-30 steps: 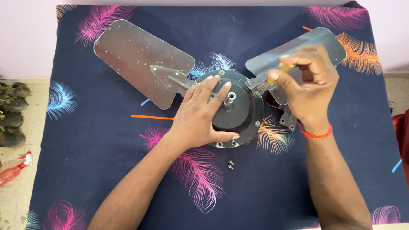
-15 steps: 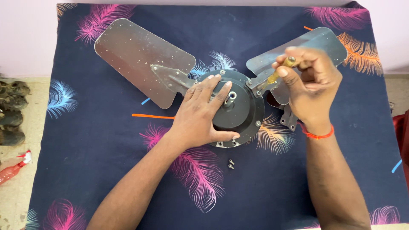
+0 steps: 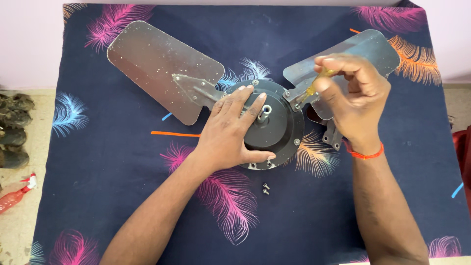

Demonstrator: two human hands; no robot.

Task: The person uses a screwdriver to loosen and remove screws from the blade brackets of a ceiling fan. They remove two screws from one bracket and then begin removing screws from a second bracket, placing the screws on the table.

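A black round fan motor hub (image 3: 279, 130) lies on a dark blue feather-print cloth (image 3: 113, 186). Two grey metal blades are bolted to it: one blade (image 3: 162, 68) reaches up-left, the other (image 3: 363, 49) up-right. My left hand (image 3: 230, 132) lies flat on the hub, fingers spread beside its centre shaft. My right hand (image 3: 351, 98) grips a yellow-handled screwdriver (image 3: 316, 81) whose tip meets the right blade's bracket at the hub's rim. A loose metal bracket (image 3: 332, 137) lies partly under my right hand.
Two small loose screws (image 3: 265, 188) rest on the cloth below the hub. On the floor at left stand dark shoes (image 3: 12, 132) and a red spray bottle (image 3: 14, 196). A red object (image 3: 463, 147) shows at the right edge.
My right hand has shifted and turned slightly on the screwdriver, whose handle tilts differently. My left hand and the fan have stayed in place.
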